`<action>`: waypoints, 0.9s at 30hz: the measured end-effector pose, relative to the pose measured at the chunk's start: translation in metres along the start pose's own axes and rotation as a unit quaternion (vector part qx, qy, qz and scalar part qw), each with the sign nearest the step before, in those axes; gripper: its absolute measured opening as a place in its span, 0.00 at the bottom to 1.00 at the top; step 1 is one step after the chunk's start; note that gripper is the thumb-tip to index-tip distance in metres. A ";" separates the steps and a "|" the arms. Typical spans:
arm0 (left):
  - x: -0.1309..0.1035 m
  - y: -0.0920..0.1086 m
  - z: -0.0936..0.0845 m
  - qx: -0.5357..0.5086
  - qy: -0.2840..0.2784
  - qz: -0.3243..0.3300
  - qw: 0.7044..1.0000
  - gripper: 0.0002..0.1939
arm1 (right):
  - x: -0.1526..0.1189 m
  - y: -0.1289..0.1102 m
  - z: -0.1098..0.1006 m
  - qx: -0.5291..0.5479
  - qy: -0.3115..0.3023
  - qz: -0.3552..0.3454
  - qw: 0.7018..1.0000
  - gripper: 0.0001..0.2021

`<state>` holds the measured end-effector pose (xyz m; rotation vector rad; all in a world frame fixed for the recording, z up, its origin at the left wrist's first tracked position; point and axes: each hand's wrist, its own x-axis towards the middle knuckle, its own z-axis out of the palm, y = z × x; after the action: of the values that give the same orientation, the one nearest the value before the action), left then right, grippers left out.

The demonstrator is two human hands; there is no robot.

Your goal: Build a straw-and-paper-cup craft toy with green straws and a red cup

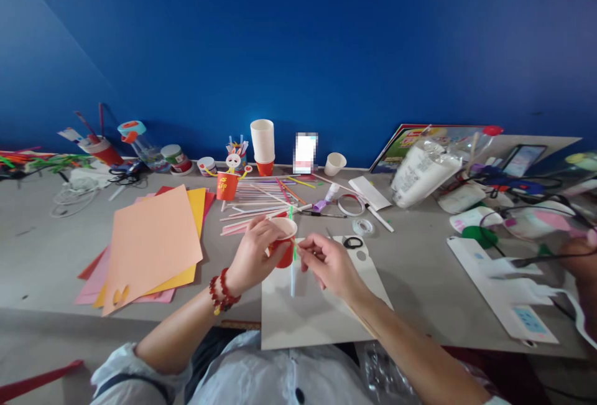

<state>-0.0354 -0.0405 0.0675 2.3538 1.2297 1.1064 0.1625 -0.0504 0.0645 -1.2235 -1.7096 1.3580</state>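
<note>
A red paper cup (285,254) with a white inside stands over the white sheet (326,315), held by my left hand (256,249), whose fingers wrap its rim and side. Against the cup's right side runs an upright green straw (295,248), its top above the rim. My right hand (326,262) is closed beside the straw, thumb and forefinger pinched at it; whether it grips the straw or something smaller is hard to see. Black-handled scissors (353,242) lie at the sheet's top right.
Coloured paper (153,243) is stacked at the left. Straws (261,196), a tape roll (362,226) and a red cup figure (227,186) sit behind my hands. White cups (262,140) stand near the wall. A power strip (499,290) and cables lie right; a person's hand (578,259) shows at the edge.
</note>
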 end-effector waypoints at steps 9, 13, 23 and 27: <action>-0.002 0.003 -0.004 0.127 -0.017 0.054 0.990 0.09 | 0.001 -0.001 0.001 -0.089 0.005 -0.030 0.996 0.10; -0.003 0.006 -0.005 0.173 -0.011 0.089 0.981 0.11 | 0.008 0.005 -0.002 0.212 -0.054 0.088 0.972 0.16; -0.003 -0.011 -0.012 -0.160 -0.003 -0.087 0.983 0.06 | -0.009 -0.012 -0.018 0.184 0.049 0.024 0.981 0.15; -0.004 -0.011 -0.014 -0.383 -0.072 -0.120 0.913 0.08 | 0.005 0.000 -0.024 0.161 0.076 0.004 0.984 0.17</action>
<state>-0.0533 -0.0384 0.0693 1.6080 0.7922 1.0513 0.1824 -0.0369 0.0707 -1.1162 -1.3204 1.4399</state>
